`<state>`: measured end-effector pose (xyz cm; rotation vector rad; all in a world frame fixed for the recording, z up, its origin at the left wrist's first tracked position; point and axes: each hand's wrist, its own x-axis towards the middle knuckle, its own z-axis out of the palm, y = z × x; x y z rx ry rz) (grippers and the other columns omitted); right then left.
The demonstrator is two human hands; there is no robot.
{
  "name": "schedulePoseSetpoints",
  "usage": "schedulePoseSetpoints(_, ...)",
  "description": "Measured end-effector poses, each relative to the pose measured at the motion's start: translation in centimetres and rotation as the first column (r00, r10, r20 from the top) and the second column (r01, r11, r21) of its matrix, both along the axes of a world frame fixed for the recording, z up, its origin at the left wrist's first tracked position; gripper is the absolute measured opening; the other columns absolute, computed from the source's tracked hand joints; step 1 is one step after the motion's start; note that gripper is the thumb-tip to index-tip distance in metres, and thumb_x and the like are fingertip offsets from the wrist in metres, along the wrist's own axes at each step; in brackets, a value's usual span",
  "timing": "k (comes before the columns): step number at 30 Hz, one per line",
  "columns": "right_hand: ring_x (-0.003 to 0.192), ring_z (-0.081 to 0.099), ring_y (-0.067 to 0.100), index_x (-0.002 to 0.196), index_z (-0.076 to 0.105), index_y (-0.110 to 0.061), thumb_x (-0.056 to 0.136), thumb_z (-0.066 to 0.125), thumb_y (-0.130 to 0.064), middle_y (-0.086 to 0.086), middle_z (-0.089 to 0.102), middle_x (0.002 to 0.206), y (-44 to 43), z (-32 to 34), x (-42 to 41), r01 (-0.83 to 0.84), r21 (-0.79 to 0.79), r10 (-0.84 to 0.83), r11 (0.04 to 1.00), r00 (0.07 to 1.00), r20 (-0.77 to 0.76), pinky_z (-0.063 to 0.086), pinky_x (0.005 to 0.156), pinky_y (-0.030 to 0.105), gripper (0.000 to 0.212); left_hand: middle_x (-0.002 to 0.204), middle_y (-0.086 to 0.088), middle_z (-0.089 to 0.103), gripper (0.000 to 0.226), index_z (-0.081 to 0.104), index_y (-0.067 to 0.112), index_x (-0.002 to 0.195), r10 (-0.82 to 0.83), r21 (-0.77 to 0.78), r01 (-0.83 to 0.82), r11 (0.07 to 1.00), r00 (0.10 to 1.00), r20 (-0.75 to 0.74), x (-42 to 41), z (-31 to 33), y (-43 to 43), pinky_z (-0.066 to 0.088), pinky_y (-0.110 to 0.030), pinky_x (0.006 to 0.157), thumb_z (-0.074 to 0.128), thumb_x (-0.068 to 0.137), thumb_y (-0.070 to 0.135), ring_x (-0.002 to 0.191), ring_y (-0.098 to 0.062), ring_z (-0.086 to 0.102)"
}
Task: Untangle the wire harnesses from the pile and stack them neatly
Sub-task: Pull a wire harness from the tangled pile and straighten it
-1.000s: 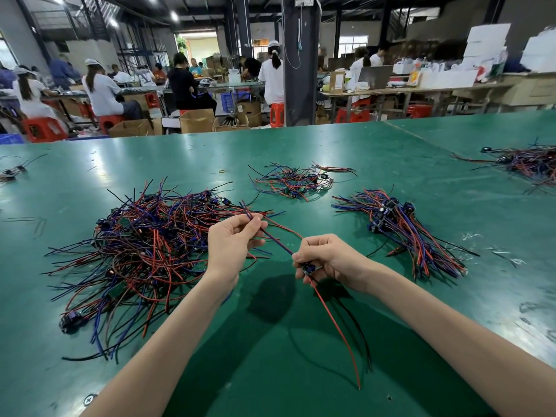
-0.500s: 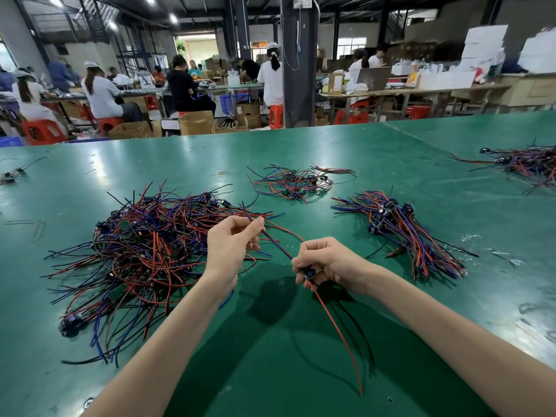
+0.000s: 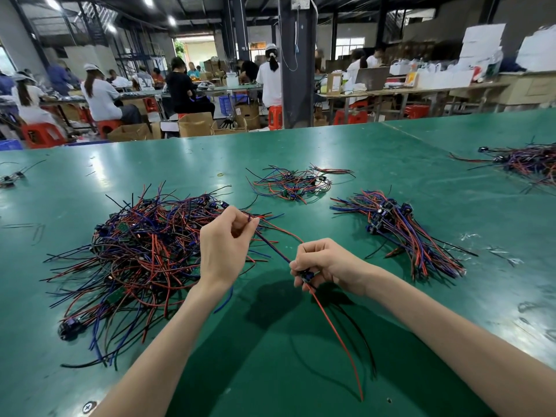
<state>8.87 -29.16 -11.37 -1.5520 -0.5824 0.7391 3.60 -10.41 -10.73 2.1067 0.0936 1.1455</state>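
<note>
Head cam: L hand [image 3: 224, 245] pinches the wire tips of one harness [image 3: 272, 246], just beside tangled pile [image 3: 144, 254]. R hand [image 3: 325, 263] pinches its connector end, above green table [image 3: 270, 371]. Sorted stack [image 3: 403, 230] lies to the right, apart from the pile.

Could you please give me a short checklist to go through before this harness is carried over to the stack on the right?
1. Right hand grips the held harness at its small board: ok.
2. Left hand pinches the far wire ends: ok.
3. Held harness fully free of the tangled pile: cannot tell; the pinched ends sit over the pile's edge.
4. Trailing red lead runs over bare table, apart from the tangled pile: ok.
5. Sorted stack lies with its wires running roughly one way, boards together: ok.
</note>
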Motion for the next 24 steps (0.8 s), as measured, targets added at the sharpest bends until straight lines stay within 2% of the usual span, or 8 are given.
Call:
schedulePoseSetpoints(1,0.056,0.061,0.022,0.051,0.054,-0.017,0.084,0.060,0.000,0.008,0.063,0.065,-0.1,0.0,0.0,-0.001,0.000,0.001,1.000,1.000,0.001,0.048,0.048,0.023,0.038,0.062,0.003,0.061,0.022,0.057,0.009,0.069,-0.013,-0.073,0.012,0.997,1.000,-0.012,0.0,0.1,0.0,0.049,-0.028,0.054,0.073,0.083,0.016,0.053,-0.016,0.057)
schedulePoseSetpoints(3,0.055,0.061,0.021,0.054,0.053,-0.015,0.085,0.060,0.000,0.009,0.064,0.065,-0.1,0.1,0.1,0.011,0.012,-0.011,1.000,1.000,-0.001,0.048,0.048,0.023,0.035,0.057,0.001,0.060,0.022,0.057,0.009,0.068,-0.121,-0.421,0.101,0.902,0.992,-0.022,0.2,0.7,0.0,0.046,-0.025,0.049,0.071,0.084,0.017,0.047,-0.013,0.052)
schedulePoseSetpoints(5,0.054,0.061,0.020,0.057,0.052,-0.012,0.085,0.060,0.000,0.009,0.063,0.065,-0.1,0.3,0.2,0.024,0.031,-0.024,0.999,1.000,0.003,0.049,0.049,0.023,0.032,0.058,0.000,0.059,0.020,0.059,0.009,0.069,-0.255,-0.751,0.214,0.625,0.965,0.062,0.2,1.1,-0.3,0.046,-0.020,0.046,0.067,0.087,0.014,0.048,-0.008,0.049)
schedulePoseSetpoints(6,0.055,0.061,0.020,0.057,0.052,-0.012,0.085,0.060,0.000,0.009,0.063,0.065,-0.1,0.3,0.2,0.024,0.036,-0.024,0.999,1.000,0.007,0.049,0.049,0.024,0.032,0.060,-0.002,0.060,0.020,0.060,0.008,0.070,-0.294,-0.819,0.244,0.519,0.951,0.096,0.3,1.2,-0.3,0.046,-0.017,0.045,0.065,0.088,0.014,0.049,-0.006,0.049)
schedulePoseSetpoints(8,0.055,0.061,0.020,0.057,0.052,-0.012,0.085,0.060,0.001,0.008,0.063,0.065,0.0,0.2,0.2,0.013,0.033,-0.013,0.999,1.000,0.011,0.050,0.050,0.024,0.031,0.063,-0.002,0.063,0.021,0.061,0.008,0.071,-0.339,-0.855,0.271,0.442,0.933,0.120,0.3,1.2,-0.3,0.046,-0.015,0.045,0.061,0.090,0.015,0.049,-0.005,0.048)
schedulePoseSetpoints(13,0.056,0.062,0.019,0.057,0.053,-0.012,0.085,0.060,0.001,0.008,0.064,0.065,-0.1,0.2,0.3,0.001,0.040,-0.002,0.999,1.000,0.013,0.050,0.050,0.023,0.031,0.062,-0.002,0.065,0.024,0.066,0.003,0.074,-0.331,-0.871,0.213,0.443,0.942,0.061,0.2,1.2,0.0,0.045,-0.015,0.042,0.060,0.092,0.018,0.046,-0.005,0.048)
schedulePoseSetpoints(19,0.056,0.063,0.018,0.057,0.054,-0.013,0.074,0.067,-0.010,0.006,0.064,0.064,0.1,0.3,0.1,-0.041,0.047,0.041,0.998,0.999,0.009,0.051,0.050,0.024,0.021,0.050,0.003,0.059,0.023,0.061,0.003,0.076,-0.444,-0.985,0.072,0.155,0.896,-0.004,0.2,1.6,0.8,0.038,-0.010,0.035,0.055,0.094,0.017,0.037,-0.002,0.044)
schedulePoseSetpoints(24,0.056,0.064,0.018,0.058,0.055,-0.013,0.077,0.066,-0.007,0.006,0.065,0.065,-0.2,0.2,0.3,-0.037,0.047,0.037,0.998,0.999,0.008,0.052,0.051,0.024,0.023,0.057,0.000,0.064,0.023,0.066,0.002,0.077,-0.419,-0.952,0.118,0.281,0.908,-0.011,0.4,1.7,0.7,0.041,-0.012,0.038,0.057,0.093,0.016,0.040,-0.003,0.047)
